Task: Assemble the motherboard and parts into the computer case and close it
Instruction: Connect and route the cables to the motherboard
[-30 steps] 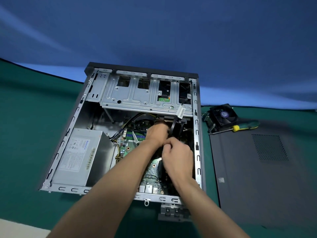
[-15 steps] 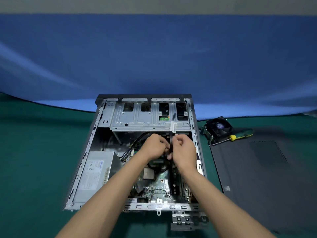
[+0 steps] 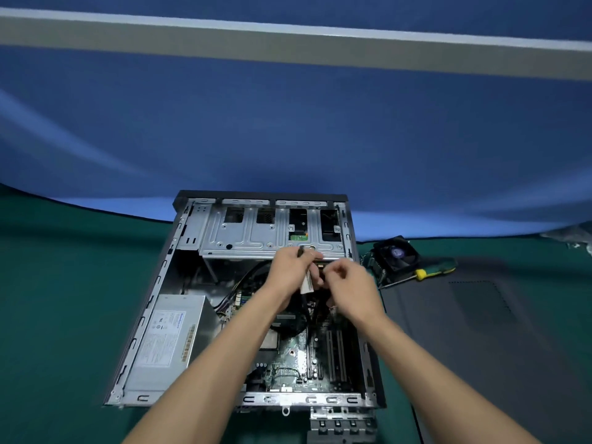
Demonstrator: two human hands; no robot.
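Two bare hands work over the open computer case [image 3: 150, 318], which lies on its side on the green table cover [image 3: 64, 299] with its inside facing up. Left hand [image 3: 288, 270] has fingers curled round a black cable [image 3: 306, 310] with a pale label tag [image 3: 307, 285], just below the silver drive cage [image 3: 243, 233]. Right hand [image 3: 350, 291] sits right beside it, fingers curled and pinching the same cable bundle near the left hand's fingertips; exact grip partly hidden. Motherboard [image 3: 288, 363] is already in the case floor, under both forearms, green board with dark slots toward the right wall. Grey power supply [image 3: 169, 341] sits in the near-left corner of the case, wires running from it toward the board. Dark side panel [image 3: 480, 331] lies flat on the table right of the case, apart from it. Cooler fan [image 3: 397, 254] and a screwdriver [image 3: 426, 272] with yellow-green handle rest at the panel's far edge. Blue backdrop [image 3: 288, 123] behind.
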